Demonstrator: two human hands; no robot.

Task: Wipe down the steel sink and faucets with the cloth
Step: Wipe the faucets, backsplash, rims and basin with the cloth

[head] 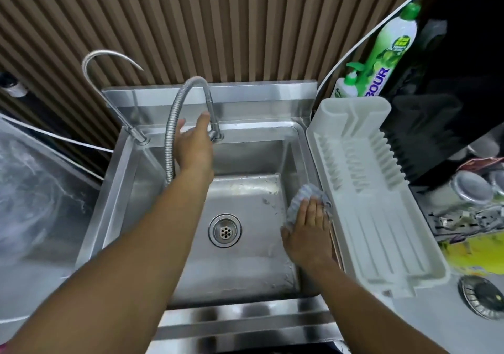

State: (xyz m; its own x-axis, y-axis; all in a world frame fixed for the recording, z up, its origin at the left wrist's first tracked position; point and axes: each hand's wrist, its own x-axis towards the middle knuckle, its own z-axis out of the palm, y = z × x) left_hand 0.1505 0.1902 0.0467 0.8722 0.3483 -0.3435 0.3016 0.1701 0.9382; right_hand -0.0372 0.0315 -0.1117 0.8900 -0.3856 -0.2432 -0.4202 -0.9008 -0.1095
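Note:
The steel sink (120, 179) fills the middle of the view, with a round drain (225, 230) in its floor. A flexible ribbed faucet (174, 124) arches over the back rim, and a thin gooseneck faucet (90, 61) stands at the back left corner. My left hand (193, 146) reaches to the flexible faucet's upright stem, fingers extended and touching it near the base. My right hand (308, 233) lies flat on a grey-blue cloth (300, 198), pressing it against the sink's right inner wall with straight fingers.
A white plastic dish rack (362, 190) lies along the sink's right rim, close to my right hand. Behind it stand a green dish-soap bottle (392, 50) and a small pump bottle (347, 86). Steel cups (469, 190) and a stove burner (482, 299) sit further right.

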